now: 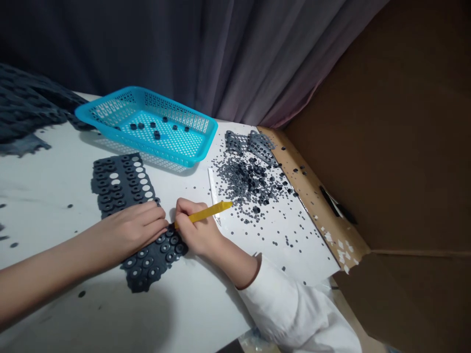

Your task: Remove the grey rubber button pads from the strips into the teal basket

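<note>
Your left hand [134,228] lies flat and open on the rubber sheet [117,184], fingers together, pinning it to the table [47,196] and gripping nothing. Your right hand [195,230] is closed like a fist round a pen on the yellow stick [206,212], whose far end points toward the pile of scraps [250,181]. The working end is hidden between your two hands, so I cannot tell just where it meets the sheet.

The risk I would judge greatest is the hidden tip: it sits very close to your left fingertips, and a slip off the soft rubber could drive it into them. The sheet also reaches the near table edge, with only the middle held down, so a hard push could drag or buckle it. A loosened ring could hop away and get lost among the black bits scattered over the table.

The sheet is dark grey, thin and floppy, lying across the table from just in front of the blue basket [147,142] down toward you. It is covered in rows of raised rings. Along its far part several round holes show the white table through them; the near part under your hands looks full. A few loose rings [157,135] lie in the basket
</note>
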The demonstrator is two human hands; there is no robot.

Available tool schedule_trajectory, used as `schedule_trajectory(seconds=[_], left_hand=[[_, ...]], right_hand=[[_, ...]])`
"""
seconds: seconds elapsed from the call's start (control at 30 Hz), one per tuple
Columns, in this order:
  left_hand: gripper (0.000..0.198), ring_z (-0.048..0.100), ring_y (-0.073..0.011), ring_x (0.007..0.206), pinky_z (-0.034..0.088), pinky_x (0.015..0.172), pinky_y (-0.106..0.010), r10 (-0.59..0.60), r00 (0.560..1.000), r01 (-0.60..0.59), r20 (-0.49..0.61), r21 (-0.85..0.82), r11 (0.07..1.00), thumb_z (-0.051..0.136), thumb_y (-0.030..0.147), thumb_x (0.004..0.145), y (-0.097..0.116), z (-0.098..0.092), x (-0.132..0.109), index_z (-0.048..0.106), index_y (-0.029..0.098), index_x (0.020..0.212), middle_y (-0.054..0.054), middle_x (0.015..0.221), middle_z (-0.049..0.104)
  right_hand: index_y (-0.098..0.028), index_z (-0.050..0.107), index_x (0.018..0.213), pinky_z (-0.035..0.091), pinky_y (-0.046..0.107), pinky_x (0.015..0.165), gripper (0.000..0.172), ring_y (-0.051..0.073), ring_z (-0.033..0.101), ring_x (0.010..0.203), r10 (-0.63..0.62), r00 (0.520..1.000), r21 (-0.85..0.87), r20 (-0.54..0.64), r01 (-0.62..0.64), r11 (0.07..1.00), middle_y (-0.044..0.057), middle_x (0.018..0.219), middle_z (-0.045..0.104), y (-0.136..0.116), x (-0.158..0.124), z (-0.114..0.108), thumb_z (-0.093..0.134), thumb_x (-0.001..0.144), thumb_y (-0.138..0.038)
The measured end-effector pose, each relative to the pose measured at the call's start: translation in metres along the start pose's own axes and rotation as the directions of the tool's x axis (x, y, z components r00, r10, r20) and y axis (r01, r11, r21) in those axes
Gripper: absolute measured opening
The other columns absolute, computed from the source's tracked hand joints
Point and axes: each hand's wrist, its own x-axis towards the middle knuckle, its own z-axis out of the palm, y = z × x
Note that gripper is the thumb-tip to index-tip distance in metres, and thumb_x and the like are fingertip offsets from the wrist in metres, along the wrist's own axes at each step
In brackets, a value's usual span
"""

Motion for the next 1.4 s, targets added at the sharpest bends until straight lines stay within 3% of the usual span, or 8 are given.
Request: schedule_trajectory(seconds=[0.2, 0.43, 0.57, 0.7, 0.87, 0.97, 1.13, 1.4], left_hand=[[0.028, 0.051, -0.0185, 0.077, 0.041, 0.075, -0.032, 0.003, 1.000, -0.003, 0.010, -0.069, 0.998, 0.036, 0.011, 0.099, -0.006, 0.005, -0.001, 0.059, 0.019, 0.084, -0.002, 0.081, 0.058], [0.022, 0.057, -0.0174, 0.082, 0.043, 0.080, -0.030, -0.221, 0.973, 0.190, -0.073, -0.301, 0.935, 0.042, 0.017, 0.097, 0.005, -0.005, 0.007, 0.060, 0.022, 0.085, 0.000, 0.082, 0.062], [0.016, 0.061, -0.0196, 0.085, 0.043, 0.080, -0.030, -0.409, 0.902, 0.340, -0.140, -0.355, 0.871, 0.051, 0.028, 0.094, 0.006, -0.017, 0.012, 0.064, 0.022, 0.086, 0.000, 0.087, 0.067], [0.018, 0.063, -0.0205, 0.081, 0.043, 0.074, -0.028, -0.627, 0.776, 0.523, -0.065, -0.491, 0.697, 0.065, 0.038, 0.084, 0.008, -0.028, 0.016, 0.072, 0.022, 0.082, 0.000, 0.085, 0.073], [0.027, 0.064, -0.0187, 0.073, 0.046, 0.061, -0.026, -0.741, 0.640, 0.565, 0.205, -0.779, 0.273, 0.067, 0.041, 0.083, 0.009, -0.032, 0.018, 0.076, 0.020, 0.096, -0.002, 0.077, 0.074], [0.026, 0.062, -0.0137, 0.070, 0.046, 0.062, -0.023, -0.715, 0.630, 0.533, 0.304, -0.838, 0.113, 0.066, 0.037, 0.086, 0.003, -0.030, 0.016, 0.075, 0.022, 0.105, -0.002, 0.078, 0.074], [0.026, 0.046, -0.0068, 0.056, 0.040, 0.053, -0.019, -0.667, 0.632, 0.471, 0.395, -0.879, -0.075, 0.065, 0.041, 0.088, -0.001, -0.029, 0.017, 0.077, 0.019, 0.095, -0.003, 0.076, 0.071], [0.020, 0.039, -0.0076, 0.056, 0.038, 0.049, -0.020, -0.647, 0.618, 0.448, 0.446, -0.877, -0.175, 0.058, 0.030, 0.090, 0.003, -0.032, 0.019, 0.071, 0.015, 0.090, -0.004, 0.078, 0.065]], right_hand=[[-0.022, 0.032, 0.062, 0.028, 0.026, 0.056, 0.020, 0.013, 0.039, 0.058, 0.000, 1.000, -0.033, 0.009, 0.000, 0.999, -0.005, 0.056, 0.037, 0.000, 0.000, 0.000, 0.040, 0.081, -0.018], [-0.022, 0.032, 0.060, 0.027, 0.026, 0.055, 0.022, 0.013, 0.039, 0.057, 0.018, 1.000, -0.001, 0.006, -0.018, 1.000, -0.004, 0.056, 0.037, 0.001, 0.000, 0.001, 0.041, 0.080, -0.017], [-0.022, 0.033, 0.059, 0.028, 0.026, 0.055, 0.023, 0.013, 0.039, 0.057, 0.020, 1.000, -0.022, 0.002, -0.020, 1.000, -0.004, 0.055, 0.037, 0.002, 0.000, 0.001, 0.041, 0.081, -0.018], [-0.021, 0.038, 0.059, 0.030, 0.024, 0.054, 0.021, 0.012, 0.042, 0.057, 0.030, 1.000, 0.043, -0.004, -0.030, 0.999, -0.004, 0.055, 0.043, 0.006, 0.000, 0.001, 0.044, 0.079, -0.019], [-0.020, 0.047, 0.061, 0.035, 0.022, 0.047, 0.009, 0.011, 0.045, 0.046, 0.179, 0.984, 0.402, -0.001, -0.163, 0.901, -0.004, 0.051, 0.052, 0.015, 0.004, -0.001, 0.046, 0.070, -0.019], [-0.020, 0.047, 0.060, 0.034, 0.021, 0.042, 0.008, 0.009, 0.041, 0.039, 0.276, 0.961, 0.501, 0.020, -0.249, 0.829, -0.005, 0.047, 0.052, 0.017, 0.006, -0.006, 0.046, 0.067, -0.017], [-0.019, 0.048, 0.057, 0.035, 0.019, 0.045, 0.012, 0.009, 0.045, 0.042, 0.203, 0.973, 0.384, 0.111, -0.230, 0.894, -0.005, 0.047, 0.051, 0.018, 0.004, -0.011, 0.049, 0.069, -0.016], [-0.020, 0.047, 0.060, 0.038, 0.021, 0.054, 0.014, 0.011, 0.049, 0.053, 0.121, 0.986, 0.265, 0.117, -0.148, 0.953, -0.004, 0.052, 0.052, 0.014, 0.000, -0.012, 0.048, 0.073, -0.016]])
